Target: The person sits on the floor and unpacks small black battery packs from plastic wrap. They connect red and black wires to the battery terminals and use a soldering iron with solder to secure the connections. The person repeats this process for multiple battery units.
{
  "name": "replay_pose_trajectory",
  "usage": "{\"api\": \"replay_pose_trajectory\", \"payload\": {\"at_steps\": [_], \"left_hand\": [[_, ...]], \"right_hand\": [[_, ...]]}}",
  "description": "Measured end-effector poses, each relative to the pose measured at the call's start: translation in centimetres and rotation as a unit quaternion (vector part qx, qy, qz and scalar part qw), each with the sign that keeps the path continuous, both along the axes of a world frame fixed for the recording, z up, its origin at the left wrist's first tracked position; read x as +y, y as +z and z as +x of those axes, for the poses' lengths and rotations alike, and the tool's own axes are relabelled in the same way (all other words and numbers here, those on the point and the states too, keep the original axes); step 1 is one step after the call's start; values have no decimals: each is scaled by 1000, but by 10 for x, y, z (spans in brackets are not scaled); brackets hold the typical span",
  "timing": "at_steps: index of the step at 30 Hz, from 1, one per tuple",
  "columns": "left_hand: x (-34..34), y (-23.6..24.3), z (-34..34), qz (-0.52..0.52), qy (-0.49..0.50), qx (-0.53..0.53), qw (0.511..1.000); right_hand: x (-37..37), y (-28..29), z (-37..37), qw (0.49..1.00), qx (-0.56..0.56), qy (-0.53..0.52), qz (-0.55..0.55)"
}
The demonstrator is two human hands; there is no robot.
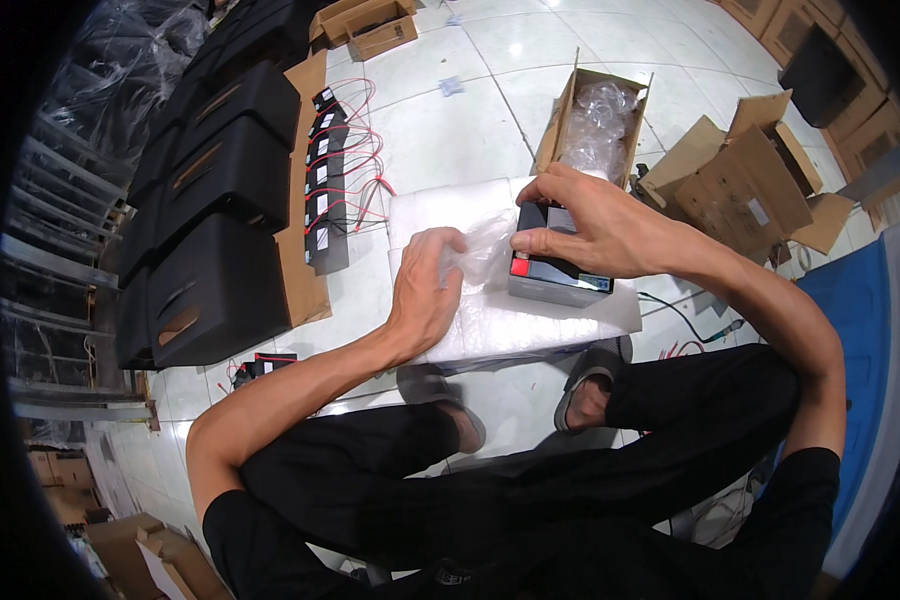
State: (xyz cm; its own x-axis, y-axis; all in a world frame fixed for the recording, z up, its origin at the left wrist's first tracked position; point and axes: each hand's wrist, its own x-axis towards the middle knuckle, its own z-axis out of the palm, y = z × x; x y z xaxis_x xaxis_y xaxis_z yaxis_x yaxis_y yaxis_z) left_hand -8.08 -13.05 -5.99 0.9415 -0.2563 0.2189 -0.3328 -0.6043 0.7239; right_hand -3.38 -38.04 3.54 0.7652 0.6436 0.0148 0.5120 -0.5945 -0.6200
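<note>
A block-shaped battery [558, 291] with a grey body, a dark top and a red terminal cover stands on a white foam-covered block [420, 212] in front of me. From above, my right hand [595, 225] grips it, fingers over the far side and thumb across the top. Left of the battery, my left hand [425, 292] has its fingers curled into a crumpled clear plastic bag [482, 248]. The bag lies between the two hands, close to the battery; whether they touch I cannot tell. My left fingertips are partly hidden by the plastic.
Black cases [225, 290] stand in rows at the left, beside a row of small black packs [320, 200] with red wires. Beyond the foam block is an open carton [600, 120] holding clear plastic. Another open carton [745, 185] and a blue panel [845, 320] are at right.
</note>
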Motion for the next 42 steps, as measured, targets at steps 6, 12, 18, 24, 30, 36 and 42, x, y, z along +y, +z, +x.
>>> {"api": "replay_pose_trajectory", "payload": {"at_steps": [6,12,18,24,30,36,42], "left_hand": [[-1,0,0,-2,4,5,1000],[-1,1,0,12,2,-3,1000],[-1,2,-2,18,-1,-5,1000],[-2,2,-1,20,0,-10,1000],[-2,2,0,24,-1,-12,1000],[-3,3,0,22,-3,-15,1000],[-3,5,-1,23,0,-7,1000]], "right_hand": [[3,3,-1,998,21,3,-66],[4,3,0,998,21,14,-62],[7,6,-4,998,12,7,-61],[7,5,-4,999,16,-13,-48],[3,-2,6,999,51,-19,3],[-1,-8,12,989,89,-60,105],[-4,-2,10,959,201,-158,120]]}}
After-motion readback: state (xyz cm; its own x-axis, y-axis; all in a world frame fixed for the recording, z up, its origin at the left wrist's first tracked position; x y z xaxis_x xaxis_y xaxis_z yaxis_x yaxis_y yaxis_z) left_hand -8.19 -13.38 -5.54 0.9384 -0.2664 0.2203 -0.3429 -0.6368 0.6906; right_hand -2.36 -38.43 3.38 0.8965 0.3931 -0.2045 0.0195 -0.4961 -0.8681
